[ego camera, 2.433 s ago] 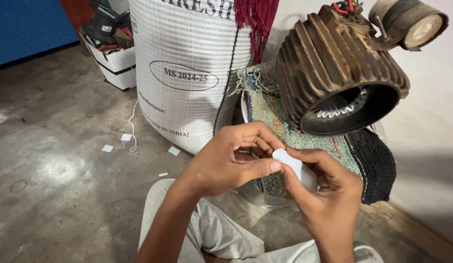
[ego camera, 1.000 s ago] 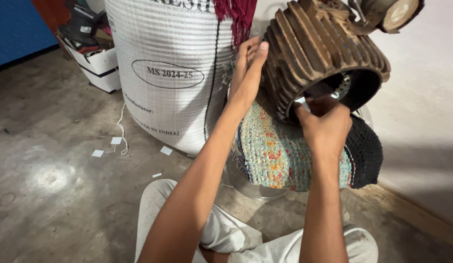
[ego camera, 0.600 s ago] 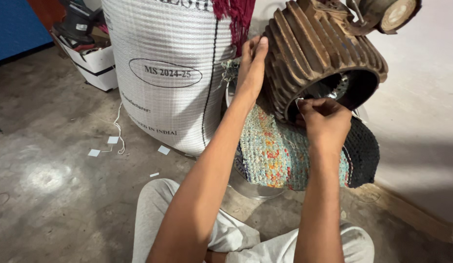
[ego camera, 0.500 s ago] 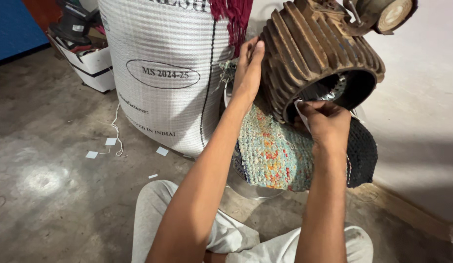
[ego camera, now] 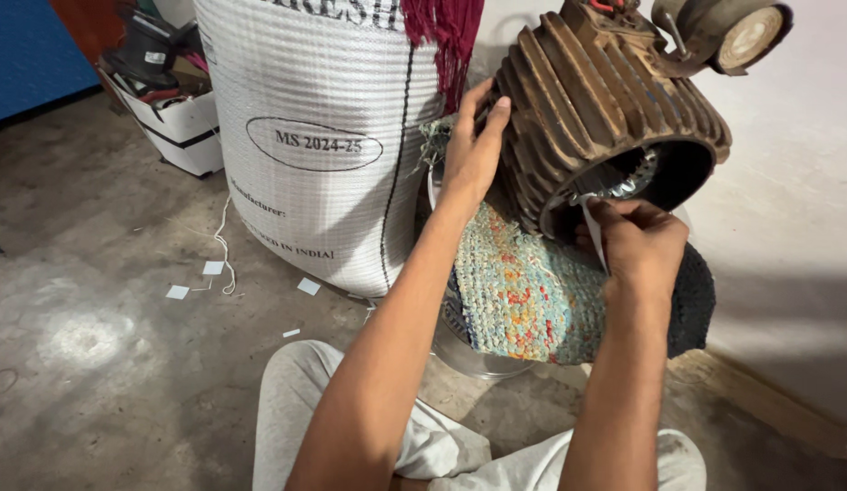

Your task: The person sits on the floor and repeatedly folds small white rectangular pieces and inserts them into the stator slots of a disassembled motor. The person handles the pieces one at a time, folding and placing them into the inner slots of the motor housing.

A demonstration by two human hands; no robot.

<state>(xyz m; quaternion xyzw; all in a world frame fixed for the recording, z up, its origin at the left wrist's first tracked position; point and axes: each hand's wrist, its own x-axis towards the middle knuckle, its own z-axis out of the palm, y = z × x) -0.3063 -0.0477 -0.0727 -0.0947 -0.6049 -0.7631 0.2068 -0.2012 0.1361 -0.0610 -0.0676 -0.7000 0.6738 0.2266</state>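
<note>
Here we brace the ribbed motor housing (ego camera: 605,109), propped on a woven mat (ego camera: 524,291), with the left hand (ego camera: 472,150) flat and open, while the right hand (ego camera: 637,241) pinches a white paper strip (ego camera: 594,238) at its open mouth; next likely needs careful feeding into a winding slot.

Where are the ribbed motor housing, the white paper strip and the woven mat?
ribbed motor housing (ego camera: 596,100), head view, on its outer fins
white paper strip (ego camera: 594,229), head view, beside the right hand's fingers
woven mat (ego camera: 524,291), head view, hanging front
</note>
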